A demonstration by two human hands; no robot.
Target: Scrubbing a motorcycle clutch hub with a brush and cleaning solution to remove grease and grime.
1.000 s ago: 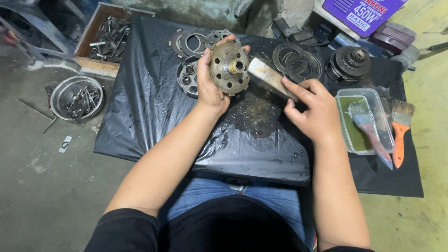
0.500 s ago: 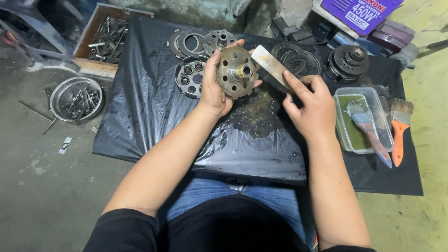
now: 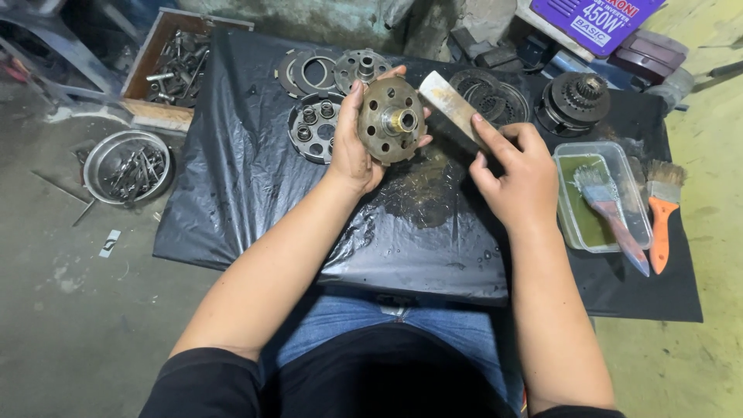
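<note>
Left hand (image 3: 352, 151) grips a greasy metal hub (image 3: 392, 120), right hand (image 3: 517, 174) holds a flat file (image 3: 451, 104); oily fingers could let either slip.

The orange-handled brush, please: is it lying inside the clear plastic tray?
No, the orange-handled brush lies on the black sheet just beside the clear plastic tray, while another brush rests across that tray.

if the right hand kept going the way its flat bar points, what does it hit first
Probably the round holed metal hub that the left hand holds: the flat bar in the right hand points up-left, just past its rim. Depth is unclear.
</note>
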